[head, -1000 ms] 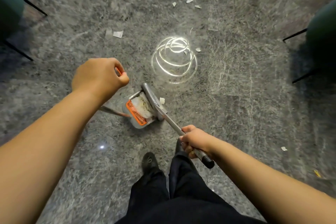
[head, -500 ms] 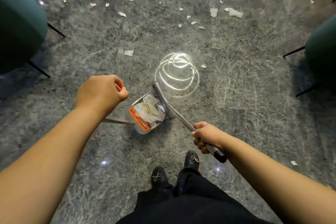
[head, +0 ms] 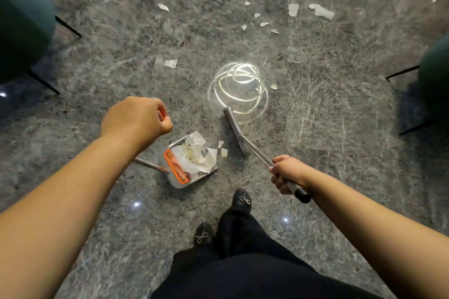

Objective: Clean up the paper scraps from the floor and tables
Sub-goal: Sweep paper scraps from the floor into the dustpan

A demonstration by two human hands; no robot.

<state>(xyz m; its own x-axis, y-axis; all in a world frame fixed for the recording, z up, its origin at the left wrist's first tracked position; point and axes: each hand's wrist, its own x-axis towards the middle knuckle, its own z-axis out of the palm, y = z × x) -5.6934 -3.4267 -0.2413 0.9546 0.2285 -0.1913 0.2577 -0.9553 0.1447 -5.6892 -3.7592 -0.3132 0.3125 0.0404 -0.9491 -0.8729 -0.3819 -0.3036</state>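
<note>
While both forearms reach forward and down from the near edge of the view, the person's black shoes [head: 240, 198] stand on the grey speckled floor [head: 328, 128] between them. Just ahead, the right hand [head: 288, 173] is curled around the broom handle [head: 262, 156] near its black end cap, with the metal shaft running up and left to the broom head [head: 234, 128], which rests on the floor apart from the dustpan. To the left, the left hand [head: 136, 120] is closed in a fist on the orange-tipped dustpan handle [head: 150, 165], wrist bent downward. Below that fist the dustpan [head: 187, 170] sits on the floor, with an orange comb along one side and crumpled paper heaped inside. Two small loose scraps [head: 222, 149] lie just beside its open mouth, between pan and broom head. Beyond a bright ring-shaped light reflection [head: 239, 90], many paper scraps [head: 291, 9] are scattered toward the floor's far edge. Teal chairs [head: 21, 19] stand at the left and right edges.
</note>
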